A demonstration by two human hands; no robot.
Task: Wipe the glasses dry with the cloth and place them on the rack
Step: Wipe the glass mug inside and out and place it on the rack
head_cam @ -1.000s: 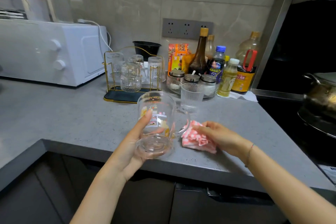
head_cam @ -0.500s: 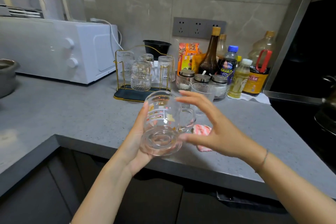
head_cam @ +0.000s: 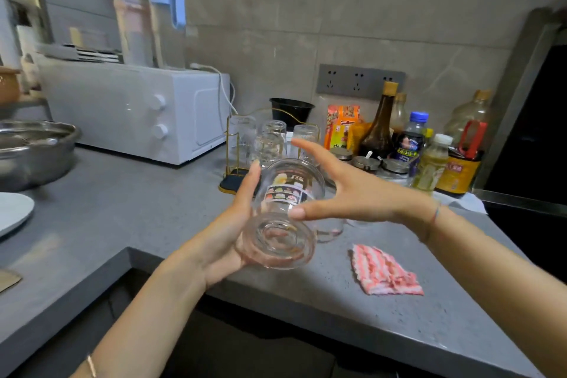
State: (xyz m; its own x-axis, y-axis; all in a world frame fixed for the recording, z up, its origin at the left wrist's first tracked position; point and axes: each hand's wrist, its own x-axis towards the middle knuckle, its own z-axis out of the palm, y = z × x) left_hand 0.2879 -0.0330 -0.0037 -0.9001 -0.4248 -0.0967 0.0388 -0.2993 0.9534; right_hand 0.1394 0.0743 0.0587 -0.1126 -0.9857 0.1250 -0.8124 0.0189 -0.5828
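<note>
My left hand (head_cam: 227, 236) holds a clear glass mug (head_cam: 285, 218) with a printed label, tilted so its base faces me, above the grey counter (head_cam: 138, 212). To the mug's right, my right hand (head_cam: 356, 190) has its fingers spread, and its thumb tip touches the side of the mug. The pink and white cloth (head_cam: 385, 270) lies crumpled on the counter at the right, apart from both hands. Behind the mug stands the gold wire rack (head_cam: 228, 147) on a dark tray, with several glasses (head_cam: 271, 141) upside down on it.
A white microwave (head_cam: 138, 110) stands at the back left with bottles on top. A steel bowl (head_cam: 33, 150) and a white plate (head_cam: 12, 212) sit at the far left. Sauce bottles and jars (head_cam: 414, 150) crowd the back right, beside the dark stove area (head_cam: 537, 163).
My right hand let go of the cloth, rose and reached to the mug's side. The mug moved up and toward the rack. The view swung left.
</note>
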